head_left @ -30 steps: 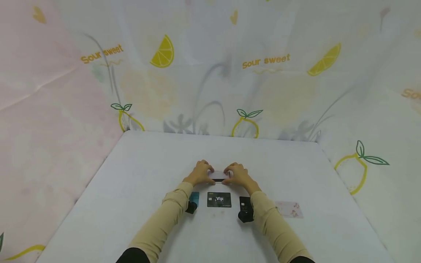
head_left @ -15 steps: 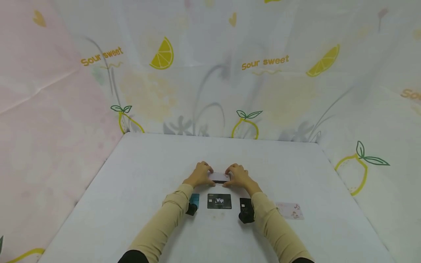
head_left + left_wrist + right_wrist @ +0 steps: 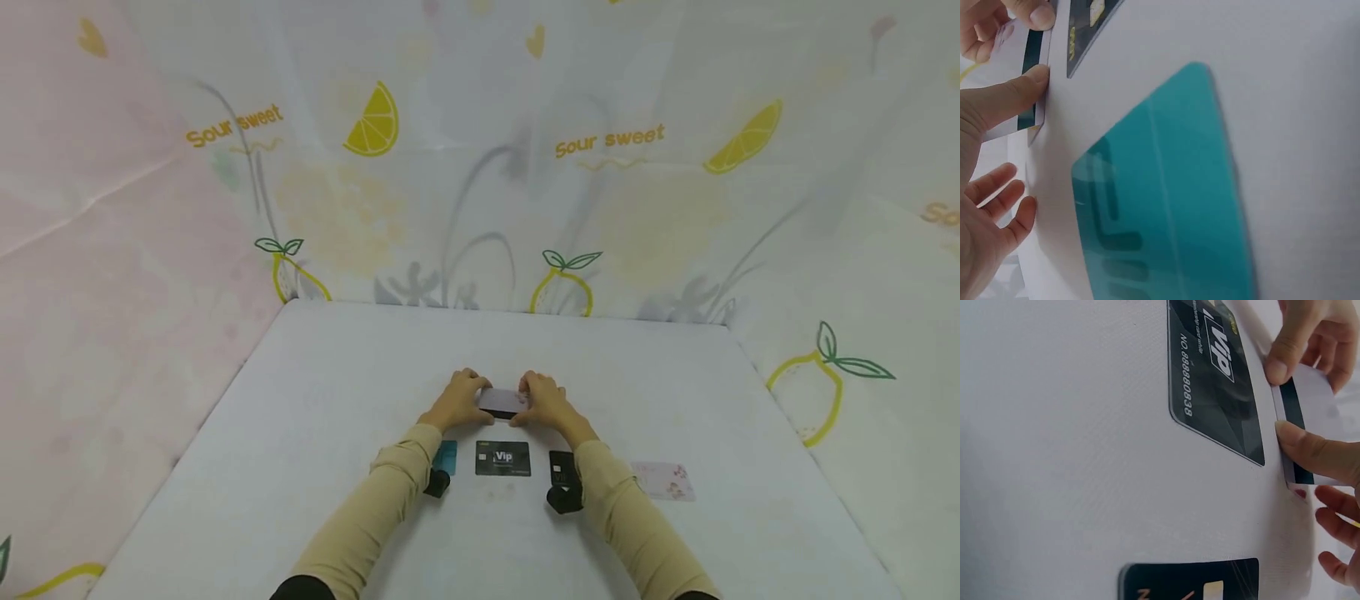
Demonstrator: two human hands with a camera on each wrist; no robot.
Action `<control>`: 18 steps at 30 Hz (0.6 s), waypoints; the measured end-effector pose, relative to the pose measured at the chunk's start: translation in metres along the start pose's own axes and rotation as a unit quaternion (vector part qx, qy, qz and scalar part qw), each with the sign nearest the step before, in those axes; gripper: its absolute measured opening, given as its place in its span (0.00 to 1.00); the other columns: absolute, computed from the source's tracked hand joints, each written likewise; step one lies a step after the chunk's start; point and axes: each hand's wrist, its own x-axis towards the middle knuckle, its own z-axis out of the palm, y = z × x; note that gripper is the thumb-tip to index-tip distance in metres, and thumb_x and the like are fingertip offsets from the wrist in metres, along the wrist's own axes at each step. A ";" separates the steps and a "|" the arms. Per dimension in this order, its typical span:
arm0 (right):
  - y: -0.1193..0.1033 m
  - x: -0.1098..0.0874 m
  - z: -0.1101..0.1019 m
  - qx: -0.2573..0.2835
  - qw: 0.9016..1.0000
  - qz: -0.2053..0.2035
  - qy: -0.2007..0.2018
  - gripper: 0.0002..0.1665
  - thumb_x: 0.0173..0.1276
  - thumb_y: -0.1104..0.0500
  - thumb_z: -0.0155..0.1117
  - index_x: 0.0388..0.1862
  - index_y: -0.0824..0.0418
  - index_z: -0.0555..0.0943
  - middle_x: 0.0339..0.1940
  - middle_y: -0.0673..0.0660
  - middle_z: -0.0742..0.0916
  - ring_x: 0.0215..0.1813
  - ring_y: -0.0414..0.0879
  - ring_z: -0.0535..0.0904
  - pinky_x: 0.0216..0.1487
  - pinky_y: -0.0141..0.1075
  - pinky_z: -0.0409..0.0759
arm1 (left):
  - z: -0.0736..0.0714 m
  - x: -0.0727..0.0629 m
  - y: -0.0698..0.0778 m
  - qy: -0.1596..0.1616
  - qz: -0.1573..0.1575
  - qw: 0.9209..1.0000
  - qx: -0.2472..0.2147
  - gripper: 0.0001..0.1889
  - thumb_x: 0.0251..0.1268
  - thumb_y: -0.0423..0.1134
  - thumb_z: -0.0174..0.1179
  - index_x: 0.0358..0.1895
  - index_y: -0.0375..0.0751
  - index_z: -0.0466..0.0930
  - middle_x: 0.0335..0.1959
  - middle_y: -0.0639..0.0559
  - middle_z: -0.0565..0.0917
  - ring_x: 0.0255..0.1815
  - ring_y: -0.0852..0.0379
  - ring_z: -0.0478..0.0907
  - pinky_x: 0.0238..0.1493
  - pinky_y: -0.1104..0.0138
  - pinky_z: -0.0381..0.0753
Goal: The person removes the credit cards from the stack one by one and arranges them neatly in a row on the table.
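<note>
Toward the middle of the table, my left hand (image 3: 459, 402) and right hand (image 3: 549, 402) pinch the two ends of a pale card (image 3: 501, 400) with a dark stripe along its near edge. In the left wrist view, both thumbs press that striped edge, and the card (image 3: 1014, 49) stands tilted. Beneath it, the corner of another card (image 3: 1299, 492) peeks out on the table; most of it is hidden. Just in front of the hands lies a black Vip card (image 3: 503, 458). A teal card (image 3: 1166, 181) lies near my left wrist, and a black chip card (image 3: 561, 467) near my right.
At the right, beyond my right sleeve, lies a pale card with pink print (image 3: 666, 481). My forearms partly cover the teal and black chip cards. The white table (image 3: 360, 350) ends at a back wall of lemon-printed cloth (image 3: 480, 200).
The pale card has tilted a little and its face looks greyer. Both hands keep their hold on its ends, the right fingers shifting slightly. The other cards lie where they were.
</note>
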 end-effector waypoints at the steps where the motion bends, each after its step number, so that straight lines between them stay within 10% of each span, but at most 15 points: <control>1: 0.000 -0.001 0.000 -0.001 1.000 -0.003 0.004 0.31 0.42 0.54 0.81 0.37 0.58 0.69 0.32 0.54 0.76 0.38 0.50 0.69 0.43 0.51 0.65 | 0.000 -0.001 0.000 0.003 0.006 1.000 0.006 0.27 0.43 0.43 0.75 0.49 0.37 0.80 0.50 0.38 0.74 0.51 0.43 0.69 0.51 0.53 0.73; 18: 0.001 -0.018 0.001 -0.051 0.996 -0.066 0.025 0.34 0.47 0.51 0.78 0.53 0.62 0.79 0.39 0.55 0.82 0.40 0.48 0.75 0.41 0.47 0.66 | 0.000 -0.006 0.001 0.027 0.020 0.999 0.041 0.30 0.44 0.45 0.74 0.52 0.35 0.79 0.49 0.37 0.76 0.50 0.42 0.71 0.52 0.53 0.72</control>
